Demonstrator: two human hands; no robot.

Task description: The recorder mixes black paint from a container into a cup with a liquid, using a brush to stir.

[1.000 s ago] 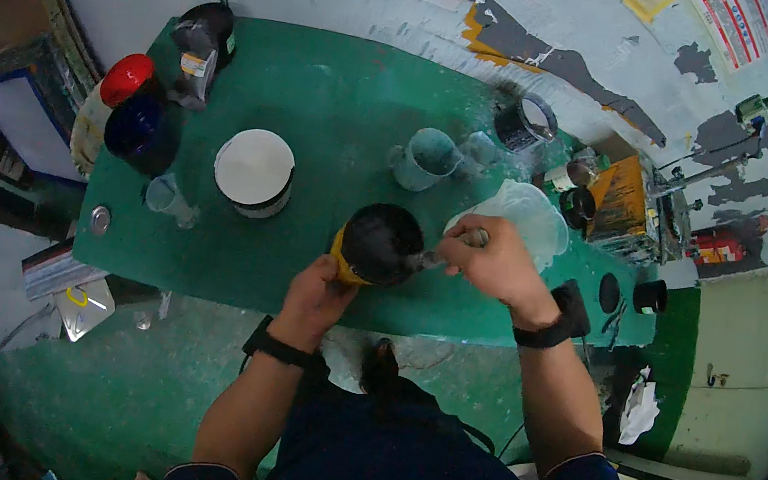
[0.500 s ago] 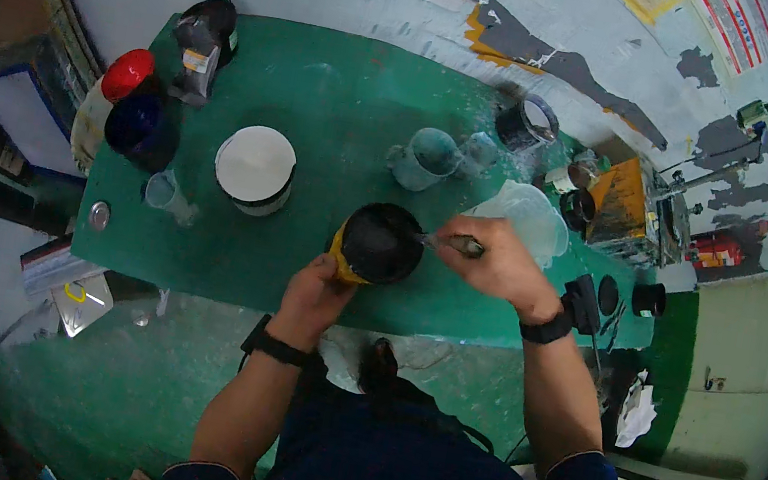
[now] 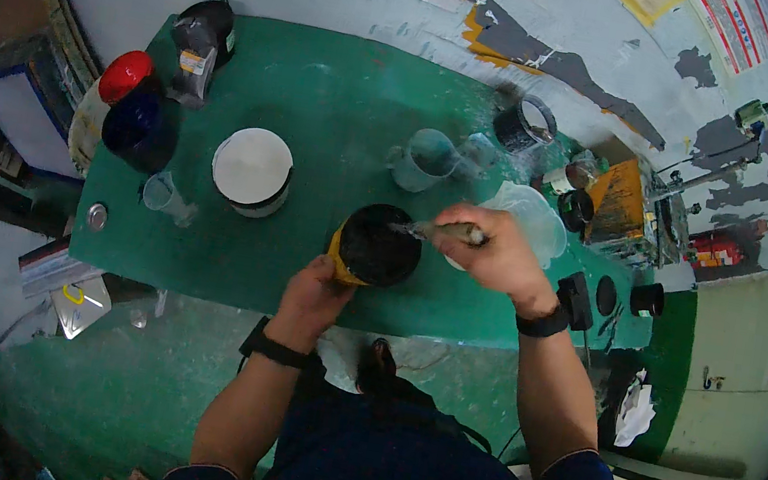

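Note:
A round can (image 3: 335, 250) with a yellow side and a black top or contents stands near the front edge of the green table. Around its lower left side, the fingers of my left hand (image 3: 313, 299) are closed. My right hand (image 3: 494, 253) grips a spatula (image 3: 426, 231) by its handle, and the thin blade reaches over the can's dark surface. Whether the blade touches that surface is hard to tell. Left of the can sits a white-topped tub (image 3: 253, 166). Beyond my right hand lie a clear plastic jug (image 3: 424, 160) and a pale translucent plastic sheet or lid (image 3: 530, 219).
The green table (image 3: 327, 90) runs along a peeling wall. At its left are a dark blue bucket (image 3: 135, 128), a red container (image 3: 126, 77), a black bottle (image 3: 204, 31) and a clear cup (image 3: 162, 193). An orange box (image 3: 615, 211) and a dark can (image 3: 526, 124) stand at the right.
My right hand has shifted slightly up and left, and the spatula's blade extends further over the can's dark surface. My left hand stays on the can.

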